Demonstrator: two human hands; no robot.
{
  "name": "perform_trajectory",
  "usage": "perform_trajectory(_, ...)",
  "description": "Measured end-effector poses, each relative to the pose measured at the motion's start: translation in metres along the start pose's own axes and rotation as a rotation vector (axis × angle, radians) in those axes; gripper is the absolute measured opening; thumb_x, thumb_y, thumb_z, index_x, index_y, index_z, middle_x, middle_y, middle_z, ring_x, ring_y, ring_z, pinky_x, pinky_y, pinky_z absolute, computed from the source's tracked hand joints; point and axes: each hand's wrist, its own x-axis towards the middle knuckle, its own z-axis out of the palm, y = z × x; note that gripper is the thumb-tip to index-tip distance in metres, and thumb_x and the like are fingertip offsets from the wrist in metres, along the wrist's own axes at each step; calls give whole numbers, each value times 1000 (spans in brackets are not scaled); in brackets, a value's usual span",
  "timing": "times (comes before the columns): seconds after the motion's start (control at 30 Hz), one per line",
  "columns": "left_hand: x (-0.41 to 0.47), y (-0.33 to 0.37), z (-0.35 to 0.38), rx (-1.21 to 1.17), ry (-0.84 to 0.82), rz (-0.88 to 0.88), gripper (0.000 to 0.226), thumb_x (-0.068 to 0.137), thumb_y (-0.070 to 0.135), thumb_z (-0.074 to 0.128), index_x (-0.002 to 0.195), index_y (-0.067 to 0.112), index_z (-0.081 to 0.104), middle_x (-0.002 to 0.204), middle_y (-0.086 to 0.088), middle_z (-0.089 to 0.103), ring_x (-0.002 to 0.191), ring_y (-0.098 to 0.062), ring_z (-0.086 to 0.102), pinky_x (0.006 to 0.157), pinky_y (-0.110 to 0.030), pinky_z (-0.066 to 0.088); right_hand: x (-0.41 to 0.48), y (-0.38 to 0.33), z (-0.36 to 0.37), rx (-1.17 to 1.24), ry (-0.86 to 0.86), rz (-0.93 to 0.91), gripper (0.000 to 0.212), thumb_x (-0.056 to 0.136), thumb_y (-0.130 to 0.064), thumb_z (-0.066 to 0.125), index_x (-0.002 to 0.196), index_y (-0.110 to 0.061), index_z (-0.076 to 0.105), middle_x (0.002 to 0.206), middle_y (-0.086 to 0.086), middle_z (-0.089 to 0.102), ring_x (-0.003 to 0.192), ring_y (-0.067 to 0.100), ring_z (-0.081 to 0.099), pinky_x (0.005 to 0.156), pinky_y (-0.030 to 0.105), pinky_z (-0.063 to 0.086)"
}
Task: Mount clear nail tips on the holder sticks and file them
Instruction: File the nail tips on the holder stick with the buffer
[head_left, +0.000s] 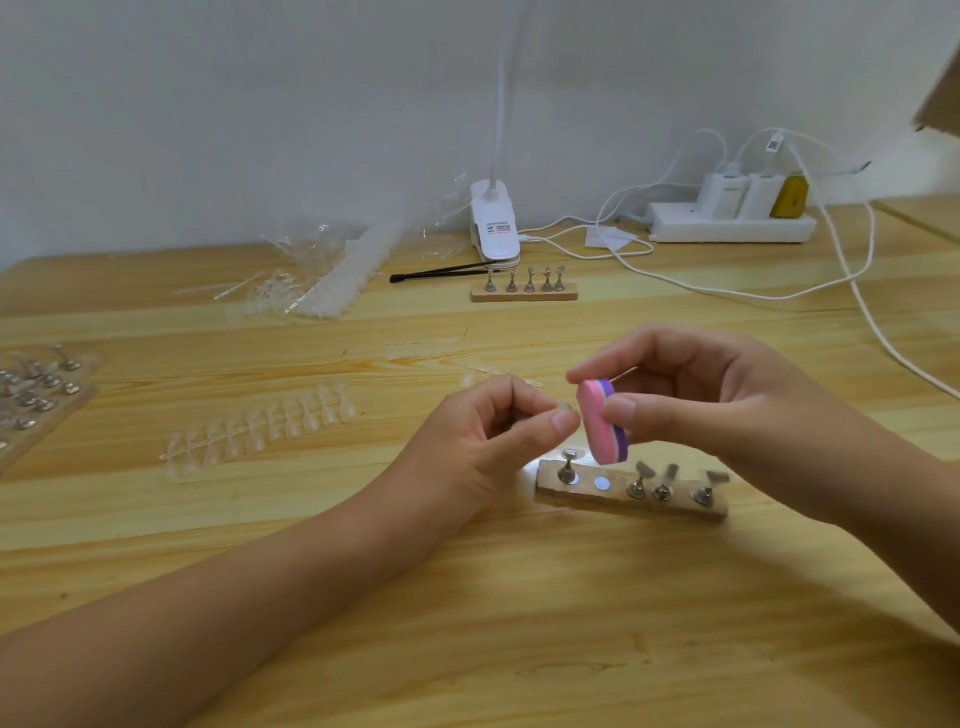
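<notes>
My right hand (727, 395) pinches a pink and purple buffer block (601, 422) between thumb and fingers, held upright above the table. My left hand (498, 436) pinches something small at its fingertips right against the block's pink face; the item itself is hidden by my fingers. Just below sits a wooden base (631, 491) with several metal holder sticks standing on it and one bare round magnet spot (601, 484). A strip of clear nail tips (260, 431) lies on the table to the left.
A second wooden base with holder sticks (524, 292) stands farther back, by a white clip lamp (494, 228) and black tweezers (441, 273). Plastic bags of tips (322, 270) lie at back left, more holders (31, 395) at far left. A power strip (732, 221) and cables are at back right.
</notes>
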Motion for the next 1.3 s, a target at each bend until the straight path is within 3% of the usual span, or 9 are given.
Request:
perform_trajectory(0.13, -1, 0, 2, 46, -25, -9, 9, 79, 37, 68, 77, 28, 67, 74, 1, 54, 64, -4, 50, 61, -10, 42, 1, 2, 0, 25, 82, -42, 26, 75, -29, 73, 100, -25, 75, 89, 2, 76, 83, 12, 73, 74, 16, 54)
perform_trajectory(0.3, 1, 2, 1, 10, 18, 3, 18, 81, 40, 71, 75, 24, 63, 58, 21, 54, 56, 6, 47, 58, -6, 38, 0, 3, -1, 8, -45, -4, 20, 81, -26, 76, 100, -25, 74, 92, 3, 76, 84, 16, 73, 75, 19, 55)
perform_trajectory(0.4, 0, 1, 2, 30, 0, 12, 17, 81, 39, 71, 76, 25, 63, 60, 21, 55, 57, 5, 48, 59, -7, 38, 1, 6, 0, 38, 64, -27, 23, 77, -28, 76, 100, -26, 74, 91, 4, 76, 85, 15, 74, 75, 18, 55)
perform_trajectory(0.53, 0, 2, 2, 9, 19, 0, 18, 80, 40, 73, 76, 25, 64, 60, 20, 54, 56, 4, 47, 59, -7, 39, 0, 4, 0, 25, -44, 6, 21, 79, -29, 78, 99, -24, 74, 91, 4, 76, 83, 16, 74, 73, 18, 56)
perform_trajectory(0.67, -1, 4, 3, -1, 7, -1, 20, 72, 39, 66, 78, 20, 62, 58, 21, 55, 55, 7, 49, 58, -5, 39, 2, 7, 1, 68, 93, -32, 23, 76, -30, 77, 99, -25, 74, 90, 3, 76, 85, 16, 74, 75, 19, 56)
perform_trajectory(0.8, -1, 4, 2, -6, 25, -4, 22, 72, 40, 66, 78, 20, 62, 59, 21, 56, 56, 6, 49, 60, -7, 40, 0, 5, 2, 54, -43, -4, 21, 78, -29, 80, 98, -25, 73, 91, 4, 76, 83, 17, 74, 74, 19, 56)
perform_trajectory(0.93, -1, 5, 2, 4, 22, 5, 24, 71, 41, 64, 78, 19, 61, 56, 22, 56, 54, 8, 50, 59, -5, 40, 1, 7, 2, 92, 64, -29, 25, 74, -31, 76, 98, -24, 74, 89, 5, 76, 83, 17, 74, 74, 19, 56)
perform_trajectory(1.07, -1, 4, 2, -12, 26, 6, 21, 80, 40, 72, 76, 21, 63, 58, 20, 57, 55, 6, 49, 59, -6, 40, 0, 6, 2, 82, -48, -4, 22, 78, -25, 82, 97, -22, 72, 91, 6, 75, 85, 20, 74, 75, 23, 57)
perform_trajectory(1.3, -1, 2, 1, -6, 1, -11, 21, 81, 38, 74, 82, 20, 64, 63, 23, 60, 58, 8, 54, 60, -5, 41, 7, 13, -1, 218, 265, -74, 24, 73, -25, 82, 96, -23, 74, 91, -2, 71, 90, 17, 72, 80, 27, 58)
